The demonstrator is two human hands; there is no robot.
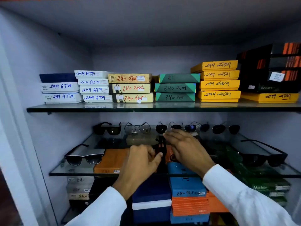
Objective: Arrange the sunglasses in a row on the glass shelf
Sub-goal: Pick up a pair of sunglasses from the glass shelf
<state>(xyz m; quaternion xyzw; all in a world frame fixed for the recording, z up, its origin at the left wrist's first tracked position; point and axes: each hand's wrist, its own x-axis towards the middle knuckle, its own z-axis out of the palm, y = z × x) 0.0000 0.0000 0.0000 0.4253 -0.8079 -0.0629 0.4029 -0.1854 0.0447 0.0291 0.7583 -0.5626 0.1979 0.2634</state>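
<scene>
Sunglasses (160,150), a dark pair, were held just above the middle of the glass shelf (78,172), pinched at one side by the left hand (140,162); the right hand (185,149) was spread beside them, and whether it touched them could not be told. A level set-down was judged best, lenses facing the shelf's front edge. Open room was seen only near that edge, between the white-rimmed pair (84,158) and the black pair (263,156); the back row (162,128) was crowded.

Pale grey alcove walls (48,62) enclose an upper shelf (114,109) bearing perhaps 7 stacks of boxes (218,82).
</scene>
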